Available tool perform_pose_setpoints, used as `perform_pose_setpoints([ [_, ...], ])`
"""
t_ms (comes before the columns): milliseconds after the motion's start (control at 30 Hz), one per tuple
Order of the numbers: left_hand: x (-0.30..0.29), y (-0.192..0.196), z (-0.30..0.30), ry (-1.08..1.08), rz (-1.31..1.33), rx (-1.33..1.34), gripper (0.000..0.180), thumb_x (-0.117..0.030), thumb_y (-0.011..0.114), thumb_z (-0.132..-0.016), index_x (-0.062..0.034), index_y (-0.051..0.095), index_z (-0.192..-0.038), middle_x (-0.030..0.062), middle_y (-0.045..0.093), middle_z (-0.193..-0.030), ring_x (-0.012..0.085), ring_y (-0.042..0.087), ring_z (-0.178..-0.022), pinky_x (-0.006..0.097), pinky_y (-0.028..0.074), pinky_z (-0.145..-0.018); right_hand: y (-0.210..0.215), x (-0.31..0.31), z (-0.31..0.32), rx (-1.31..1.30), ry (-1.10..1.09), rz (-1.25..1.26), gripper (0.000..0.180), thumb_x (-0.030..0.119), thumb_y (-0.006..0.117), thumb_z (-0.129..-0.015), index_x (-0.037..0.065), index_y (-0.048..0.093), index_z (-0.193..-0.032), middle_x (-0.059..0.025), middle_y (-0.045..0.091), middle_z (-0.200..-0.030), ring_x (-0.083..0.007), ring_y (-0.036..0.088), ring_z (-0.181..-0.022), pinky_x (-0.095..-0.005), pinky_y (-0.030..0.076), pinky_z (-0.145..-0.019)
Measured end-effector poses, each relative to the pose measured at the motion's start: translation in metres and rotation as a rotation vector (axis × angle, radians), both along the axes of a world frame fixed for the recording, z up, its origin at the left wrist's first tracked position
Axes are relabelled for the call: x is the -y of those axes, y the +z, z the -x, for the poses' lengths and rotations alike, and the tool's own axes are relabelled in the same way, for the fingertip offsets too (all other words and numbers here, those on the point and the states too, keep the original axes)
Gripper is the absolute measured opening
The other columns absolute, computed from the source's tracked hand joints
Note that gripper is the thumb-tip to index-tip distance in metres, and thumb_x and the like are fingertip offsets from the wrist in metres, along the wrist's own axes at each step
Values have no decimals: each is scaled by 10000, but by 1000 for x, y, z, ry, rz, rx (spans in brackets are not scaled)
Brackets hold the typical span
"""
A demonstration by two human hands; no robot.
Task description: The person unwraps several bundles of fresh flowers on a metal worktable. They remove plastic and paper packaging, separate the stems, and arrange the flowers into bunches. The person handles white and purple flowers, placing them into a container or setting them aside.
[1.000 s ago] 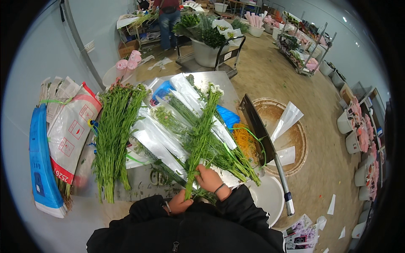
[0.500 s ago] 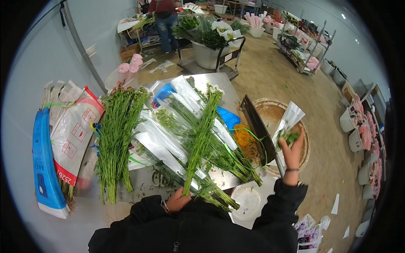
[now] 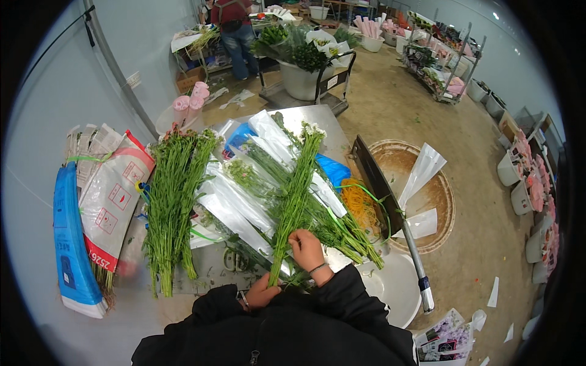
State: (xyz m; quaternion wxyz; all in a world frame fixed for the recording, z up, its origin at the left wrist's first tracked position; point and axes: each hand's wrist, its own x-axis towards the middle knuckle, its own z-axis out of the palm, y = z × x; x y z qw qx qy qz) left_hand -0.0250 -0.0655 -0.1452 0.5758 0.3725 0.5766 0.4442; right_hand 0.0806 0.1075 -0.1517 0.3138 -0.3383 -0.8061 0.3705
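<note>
Low in the head view, my left hand (image 3: 262, 293) is wrapped round the cut ends of a long bunch of green flower stems (image 3: 297, 183), which slants up and away across the table. White blossoms (image 3: 313, 130) show at its far tip. My right hand (image 3: 308, 251) is at the lower right side of this bunch, fingers curled and fingertips pressed together against the stems; what they pinch is too small to make out. Clear-sleeved flower bundles (image 3: 238, 204) lie beneath the bunch. Another pile of leafy stems (image 3: 176, 207) rests to the left.
A dark upright board (image 3: 373, 171) edges the table's right side, beside a round brown tub (image 3: 448, 201) with white wrapping pieces. Orange rubber bands (image 3: 359, 204) lie near it. Wrapped sacks (image 3: 116, 201) stand at the left. Beyond, a trolley carries a large bucket (image 3: 299, 80); a person (image 3: 237, 36) stands behind.
My right hand has come back from over the brown tub, where it was spread beside green leaves, to the bunch. My left hand still grips the stem ends.
</note>
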Motion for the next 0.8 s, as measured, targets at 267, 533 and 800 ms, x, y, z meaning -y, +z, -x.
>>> perform_pose_setpoints([
  [267,5,-3,5,50,91,161,162,-121,516,-816,-66,452,-954,-14,449,-772,65,409,-675,238,369,-606,34,12,-25,-295,-82,222,80,31,566,-780,18,585,-857,-98,545,-773,-188,537,-629,-257,418,-555],
  [533,2,-6,3,16,34,40,190,-130,538,-811,-48,457,-961,-1,466,-781,78,428,-692,253,383,-623,-1,27,-3,27,1,203,347,266,628,-779,37,518,-1015,-178,571,-873,-334,565,-754,-375,452,-658],
  [800,2,-19,4,-28,27,-30,197,-148,552,-805,-53,463,-953,20,478,-781,96,448,-696,269,390,-634,-7,19,3,33,48,376,277,278,601,-802,43,469,-867,-152,559,-725,-328,546,-643,-375,432,-590],
])
